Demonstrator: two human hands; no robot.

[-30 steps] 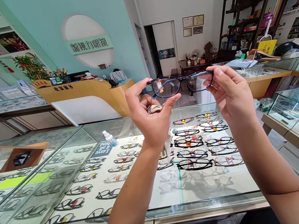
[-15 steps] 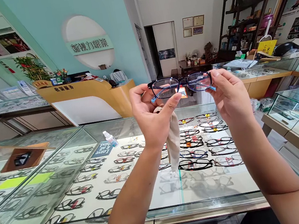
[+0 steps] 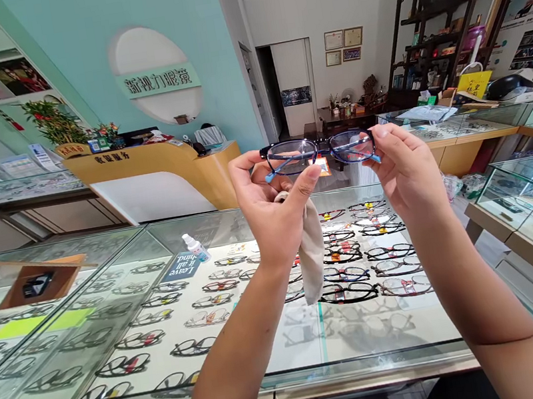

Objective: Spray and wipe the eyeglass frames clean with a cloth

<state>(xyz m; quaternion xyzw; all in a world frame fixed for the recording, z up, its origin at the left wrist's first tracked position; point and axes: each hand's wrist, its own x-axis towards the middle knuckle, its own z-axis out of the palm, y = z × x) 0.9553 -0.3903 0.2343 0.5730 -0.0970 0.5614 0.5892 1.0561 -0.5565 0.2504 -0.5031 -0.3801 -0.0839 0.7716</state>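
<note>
A pair of eyeglasses with a dark frame and blue temple tips is held up level in front of me, above the glass display case. My left hand grips the frame's left end, its thumb close under the left lens. A beige cleaning cloth also hangs from that hand, its upper part tucked behind the palm and fingers. At the frame's right end, my right hand pinches the corner between thumb and fingers. The temples show folded behind the lenses.
Below my arms is a glass display case with rows of eyeglasses. A small white spray bottle stands on its top, left of my hands. A wooden tray lies further left. A yellow and white counter stands behind.
Both hands and the eyeglasses have shifted very slightly left in the picture, as has the whole scene. The hold on the frame and the cloth is the same.
</note>
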